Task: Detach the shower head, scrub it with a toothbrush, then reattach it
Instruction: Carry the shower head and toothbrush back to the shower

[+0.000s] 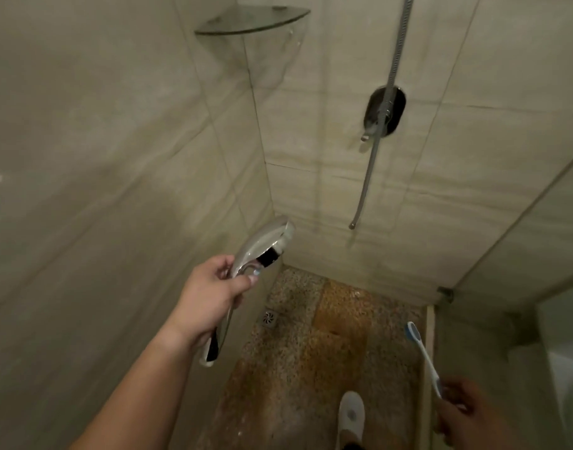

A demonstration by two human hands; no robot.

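The shower head [262,248] is off its hose and sits in my left hand [210,297], raised in front of the left wall of the stall, spray end up and away from me. I read it as a rigid chromed body, light enough for one hand, with a polished surface that looks wet. I therefore judge it slippery, most of all along the smooth handle. The free threaded end projects below my palm.

My left fingers and thumb are curled round the neck where the handle widens into the head. I consider this the correct hold: the flare stops the part sliding downward through the grip. A hold lower on the plain handle would give less control when the bristles push against the face.

My right hand [464,414] is low at the right and pinches the tail of the toothbrush [423,358], whose bristle end points upward. It is well apart from the shower head. I judge the toothbrush light and slightly flexible; a grip nearer its middle would transfer more scrubbing force.

The hose [373,151] hangs loose down the back wall, its open end clear of the floor, passing in front of the mixer valve [384,112]. A glass corner shelf [252,21] is mounted above. A floor drain [269,318] lies below the shower head, and one shoe [351,414] stands on the pebbled floor [295,368]. A drop onto that floor could crack the spray face.
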